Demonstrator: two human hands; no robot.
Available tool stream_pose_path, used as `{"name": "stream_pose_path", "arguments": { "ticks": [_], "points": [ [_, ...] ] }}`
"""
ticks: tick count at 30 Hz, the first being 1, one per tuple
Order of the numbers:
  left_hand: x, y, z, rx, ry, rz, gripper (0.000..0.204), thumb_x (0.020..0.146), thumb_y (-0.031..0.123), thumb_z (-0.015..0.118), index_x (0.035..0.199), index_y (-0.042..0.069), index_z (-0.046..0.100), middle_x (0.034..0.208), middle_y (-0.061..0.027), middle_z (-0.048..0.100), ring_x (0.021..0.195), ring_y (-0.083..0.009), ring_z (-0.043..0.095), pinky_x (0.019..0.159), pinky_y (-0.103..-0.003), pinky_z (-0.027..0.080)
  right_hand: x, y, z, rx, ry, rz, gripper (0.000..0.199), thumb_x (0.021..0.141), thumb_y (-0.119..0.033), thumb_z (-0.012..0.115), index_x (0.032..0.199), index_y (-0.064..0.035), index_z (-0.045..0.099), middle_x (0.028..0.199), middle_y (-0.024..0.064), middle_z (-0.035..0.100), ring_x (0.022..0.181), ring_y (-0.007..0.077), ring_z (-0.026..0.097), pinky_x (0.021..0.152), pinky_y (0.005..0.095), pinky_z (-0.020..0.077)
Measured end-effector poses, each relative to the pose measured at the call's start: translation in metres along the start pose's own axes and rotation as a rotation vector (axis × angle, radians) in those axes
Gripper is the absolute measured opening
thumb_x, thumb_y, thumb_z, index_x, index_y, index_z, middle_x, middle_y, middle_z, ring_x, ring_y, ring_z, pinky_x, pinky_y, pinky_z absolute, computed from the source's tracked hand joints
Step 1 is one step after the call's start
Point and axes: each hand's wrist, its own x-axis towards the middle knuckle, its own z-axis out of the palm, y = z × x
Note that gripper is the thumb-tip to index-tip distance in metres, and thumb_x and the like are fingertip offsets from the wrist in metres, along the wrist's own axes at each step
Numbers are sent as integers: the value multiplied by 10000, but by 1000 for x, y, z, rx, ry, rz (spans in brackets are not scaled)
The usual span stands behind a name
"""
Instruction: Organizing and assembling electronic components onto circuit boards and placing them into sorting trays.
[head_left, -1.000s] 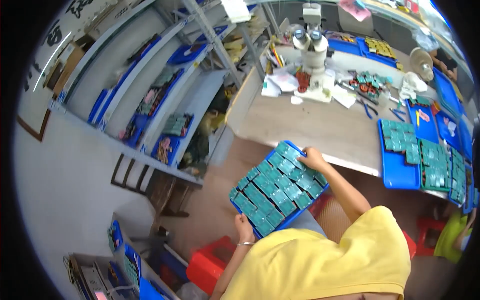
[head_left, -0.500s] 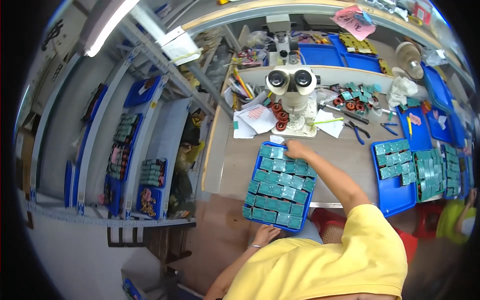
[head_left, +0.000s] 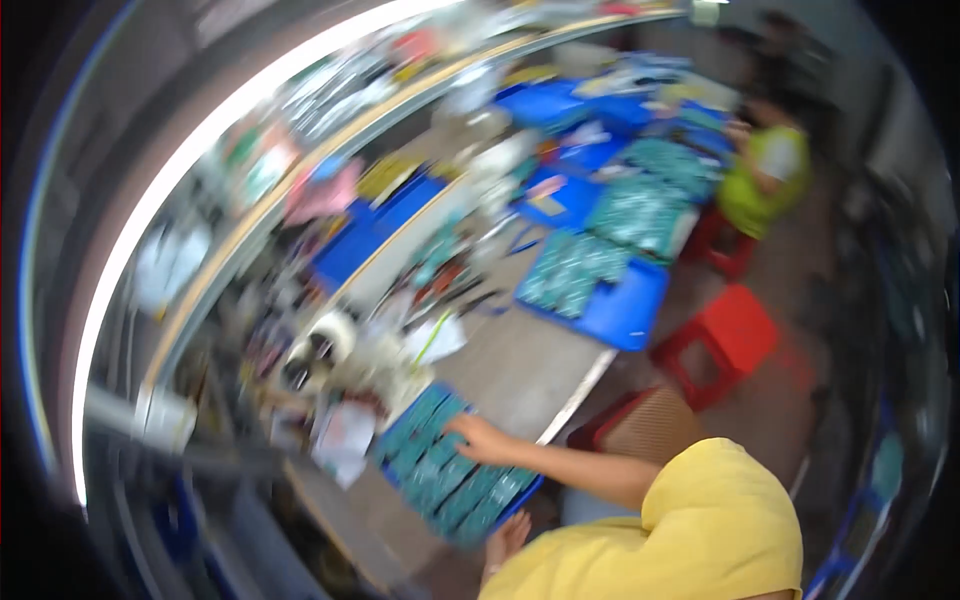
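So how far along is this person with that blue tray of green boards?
The blue tray already lies on the workbench, filled with rows of green boards. In hand: the right hand rests flat on the boards, while the left hand is at the tray's near edge. The picture is blurred, so I cannot tell whether either hand grips. Nothing shows any board taken out; more loaded trays wait further along.
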Motion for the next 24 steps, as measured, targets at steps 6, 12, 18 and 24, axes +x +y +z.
{"name": "stream_pose_path", "arguments": {
  "ticks": [6,12,18,24],
  "points": [
    [-19,9,-13,447,-109,-180,390,870,230,507,1207,36,480,1265,-197,450,1188,-314,414,1015,-444,311,-122,-124,-62,344,-146,17,275,804,-168,569,1021,1,553,957,126,586,906,226,559,796,343,452],
    [-28,-11,26,810,-352,-126,369,869,228,507,1183,35,490,1230,-185,473,1145,-299,442,977,-428,336,-155,-323,-83,982,-336,-118,325,907,-280,482,972,20,587,886,151,617,796,199,566,691,343,444],
    [-28,-57,96,1088,-576,-56,348,868,226,508,1159,34,499,1195,-172,495,1102,-284,471,938,-413,361,-221,-331,-125,647,-442,-325,414,888,-353,512,919,56,572,855,141,615,776,150,536,677,299,429],
    [-24,-177,209,1299,-806,11,328,867,223,508,1135,34,508,1160,-159,518,1059,-268,499,900,-397,387,-339,-329,-250,838,-386,-306,333,831,-310,617,856,20,587,764,68,570,711,105,504,610,267,421]
  ]
}}
